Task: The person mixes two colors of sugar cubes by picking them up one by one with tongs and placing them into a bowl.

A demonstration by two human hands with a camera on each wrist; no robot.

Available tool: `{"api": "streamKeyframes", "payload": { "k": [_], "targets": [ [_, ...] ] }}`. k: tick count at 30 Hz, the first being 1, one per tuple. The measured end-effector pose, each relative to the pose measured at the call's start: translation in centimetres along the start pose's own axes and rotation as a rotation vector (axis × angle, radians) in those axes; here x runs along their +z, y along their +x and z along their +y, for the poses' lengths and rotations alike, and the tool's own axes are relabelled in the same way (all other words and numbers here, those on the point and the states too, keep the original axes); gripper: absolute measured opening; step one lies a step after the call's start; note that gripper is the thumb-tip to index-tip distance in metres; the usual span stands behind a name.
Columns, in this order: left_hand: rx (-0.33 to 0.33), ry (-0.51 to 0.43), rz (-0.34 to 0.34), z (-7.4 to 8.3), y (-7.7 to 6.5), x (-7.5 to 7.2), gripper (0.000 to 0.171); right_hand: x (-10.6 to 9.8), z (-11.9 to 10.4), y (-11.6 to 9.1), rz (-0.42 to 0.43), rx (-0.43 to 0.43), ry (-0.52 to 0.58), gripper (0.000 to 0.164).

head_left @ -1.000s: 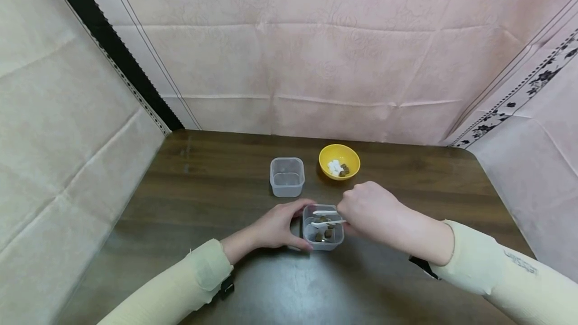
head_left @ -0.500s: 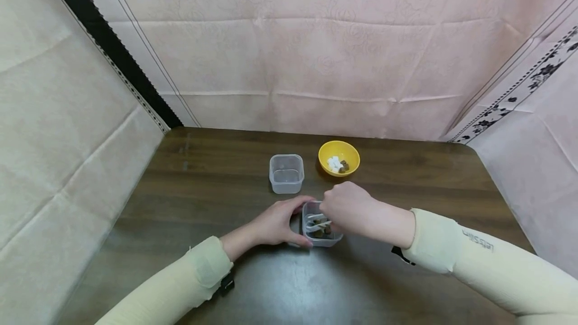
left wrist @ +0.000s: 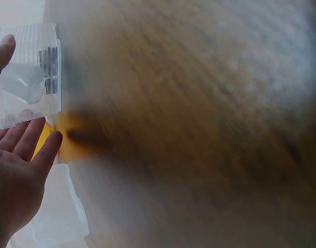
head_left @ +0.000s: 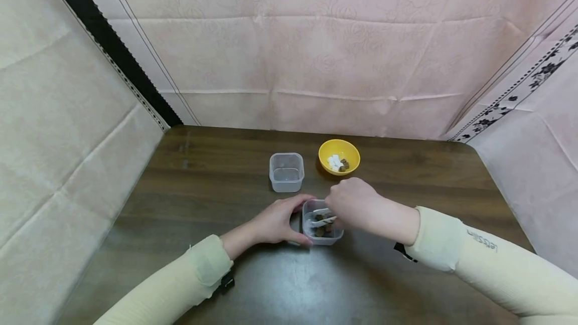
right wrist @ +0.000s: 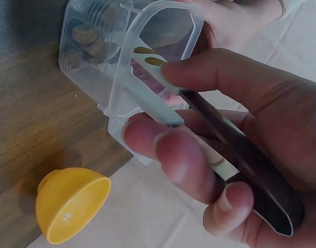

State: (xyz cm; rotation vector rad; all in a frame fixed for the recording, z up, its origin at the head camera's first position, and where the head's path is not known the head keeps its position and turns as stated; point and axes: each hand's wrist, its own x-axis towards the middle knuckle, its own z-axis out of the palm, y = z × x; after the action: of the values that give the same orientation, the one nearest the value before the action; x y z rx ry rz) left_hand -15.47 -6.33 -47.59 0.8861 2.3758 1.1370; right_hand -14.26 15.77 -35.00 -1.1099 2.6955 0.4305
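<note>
A clear plastic container (head_left: 323, 241) stands on the table with several brown cubes (right wrist: 84, 34) inside. My left hand (head_left: 275, 222) holds its left side, thumb at the near corner and fingers at the far one; in the left wrist view the fingers lie beside the container's wall (left wrist: 24, 77). Over the container's right rim, my right hand (head_left: 358, 209) grips a pair of tongs (right wrist: 220, 126) with dark metal arms and white ends. Those white ends reach down into the container near the cubes. Whether a cube sits between them I cannot tell.
Behind the held container is a second clear container (head_left: 286, 185), with nothing visible in it. To its right stands a yellow bowl (head_left: 323, 160) with white and brown cubes. Cloth-covered walls (head_left: 289, 64) border the wooden table (head_left: 203, 164) at the back and sides.
My right hand first moved left over the container with the tongs, then slightly back right; the tong ends now sit lower among the cubes. My left hand stays at the container.
</note>
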Motion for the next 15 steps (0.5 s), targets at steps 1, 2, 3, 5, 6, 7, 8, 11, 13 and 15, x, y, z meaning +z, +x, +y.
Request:
{"api": "streamKeyframes", "payload": {
  "k": [1,2,3,5,6,7,8,11,13,15],
  "targets": [
    [0.001,0.002,0.000,0.00,0.01,0.00,0.093,-0.05,0.07,-0.07,-0.005,0.005,0.001,0.026],
    [0.002,0.004,0.000,0.00,0.02,0.00,0.092,-0.14,0.11,-0.15,-0.007,0.006,0.000,0.025],
    [0.004,0.006,0.000,0.01,0.03,-0.01,0.092,-0.22,0.14,-0.23,-0.012,0.010,0.003,0.025],
    [0.005,0.006,0.000,0.03,0.01,-0.04,0.091,-0.32,0.20,-0.37,-0.019,0.014,0.002,0.025],
    [0.008,0.005,0.000,0.06,0.00,-0.06,0.091,-0.39,0.23,-0.44,-0.022,0.014,0.002,0.025],
    [0.007,0.003,-0.001,0.10,-0.02,-0.08,0.091,-0.46,0.23,-0.50,-0.019,0.012,-0.002,0.024],
    [0.005,0.003,-0.001,0.13,-0.03,-0.11,0.091,-0.54,0.23,-0.56,-0.017,0.010,-0.005,0.024],
    [-0.001,-0.001,-0.002,0.22,-0.08,-0.15,0.091,-0.55,0.27,-0.53,-0.014,0.012,-0.005,0.023],
    [-0.011,-0.004,-0.006,0.29,-0.10,-0.18,0.091,-0.55,0.28,-0.46,-0.008,0.009,-0.009,0.023],
    [-0.018,-0.006,-0.008,0.35,-0.11,-0.19,0.091,-0.46,0.32,-0.30,-0.010,0.012,-0.002,0.024]
  ]
}}
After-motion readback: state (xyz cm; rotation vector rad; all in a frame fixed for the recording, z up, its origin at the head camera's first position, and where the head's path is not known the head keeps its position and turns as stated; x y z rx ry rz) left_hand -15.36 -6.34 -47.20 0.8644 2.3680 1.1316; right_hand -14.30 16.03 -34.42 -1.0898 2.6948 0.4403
